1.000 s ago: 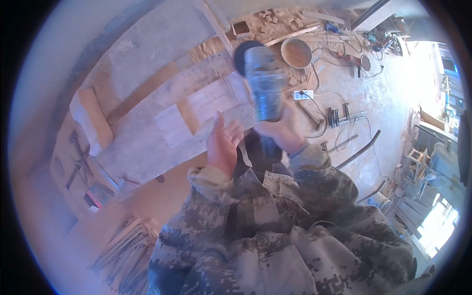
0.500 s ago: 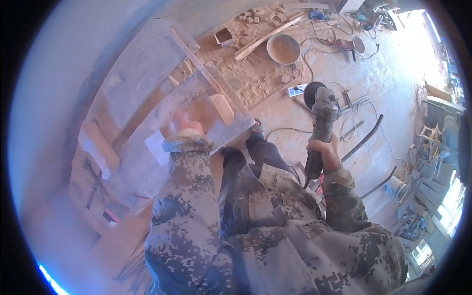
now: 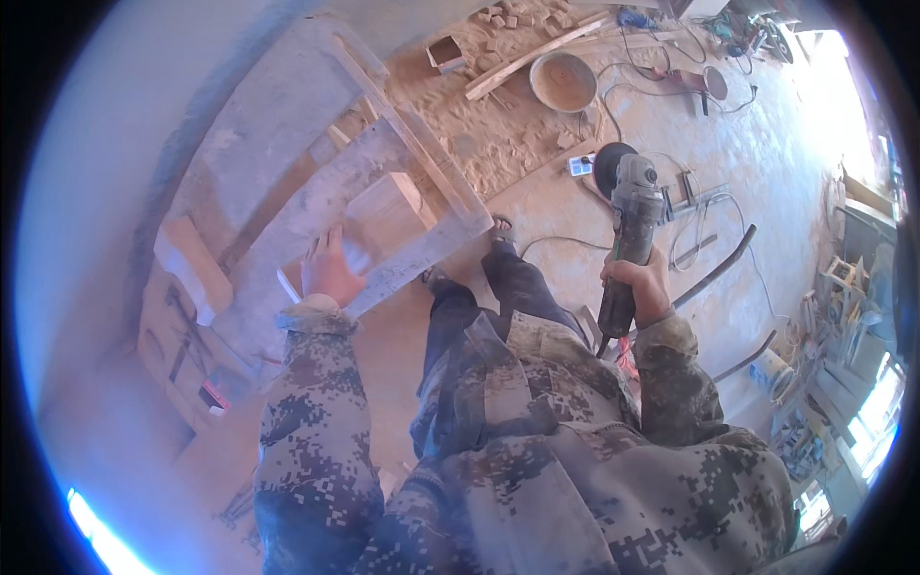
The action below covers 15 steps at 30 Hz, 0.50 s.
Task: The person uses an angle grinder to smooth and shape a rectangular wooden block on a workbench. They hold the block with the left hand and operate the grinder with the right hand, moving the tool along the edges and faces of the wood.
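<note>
My left hand is on the near left part of a pale wooden block, its fingers bent over the wood. The block lies on a grey, dusty work board in front of me, to the left. In my right hand is an angle grinder, gripped around its dark body and held upright, away from the block. A round dark disc sits at the grinder's upper end. Whether the disc is turning, I cannot tell. The underside of the block is hidden.
Another shaped wooden piece lies at the board's left. A metal bowl, an open box and wood scraps lie in sawdust beyond. Cables and a power strip cross the floor. Clutter lines the right side.
My left hand has shifted left and nearer to me along the block, uncovering more of its top. My right hand still holds the grinder in nearly the same place.
</note>
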{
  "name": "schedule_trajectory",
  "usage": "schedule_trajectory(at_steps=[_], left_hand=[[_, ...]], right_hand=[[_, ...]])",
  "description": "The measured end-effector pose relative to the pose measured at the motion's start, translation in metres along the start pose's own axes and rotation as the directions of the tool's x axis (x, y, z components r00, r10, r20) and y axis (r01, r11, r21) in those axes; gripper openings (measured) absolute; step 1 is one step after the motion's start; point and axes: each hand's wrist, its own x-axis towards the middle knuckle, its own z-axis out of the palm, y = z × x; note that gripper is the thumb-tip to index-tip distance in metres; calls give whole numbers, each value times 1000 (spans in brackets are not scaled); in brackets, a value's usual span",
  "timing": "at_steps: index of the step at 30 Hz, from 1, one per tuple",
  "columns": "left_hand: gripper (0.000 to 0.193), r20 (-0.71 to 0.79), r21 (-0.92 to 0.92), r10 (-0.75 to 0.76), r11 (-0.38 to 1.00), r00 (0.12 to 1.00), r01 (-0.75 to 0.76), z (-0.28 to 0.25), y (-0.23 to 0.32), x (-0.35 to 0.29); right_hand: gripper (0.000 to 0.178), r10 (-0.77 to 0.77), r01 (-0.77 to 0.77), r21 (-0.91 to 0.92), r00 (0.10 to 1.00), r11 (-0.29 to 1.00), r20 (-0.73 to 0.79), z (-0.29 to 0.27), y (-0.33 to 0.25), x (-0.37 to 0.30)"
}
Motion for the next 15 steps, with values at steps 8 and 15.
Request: schedule_trajectory(at_steps=[8, 15], left_hand=[[94, -107, -27, 158, 987, 982, -161, 8, 18, 7], [70, -553, -335, -40, 925, 832, -178, 49, 51, -42]], right_hand=[[29, 89, -91, -45, 995, 995, -48, 18, 14, -22], [27, 18, -22, -182, 1000, 983, -21, 75, 24, -54]])
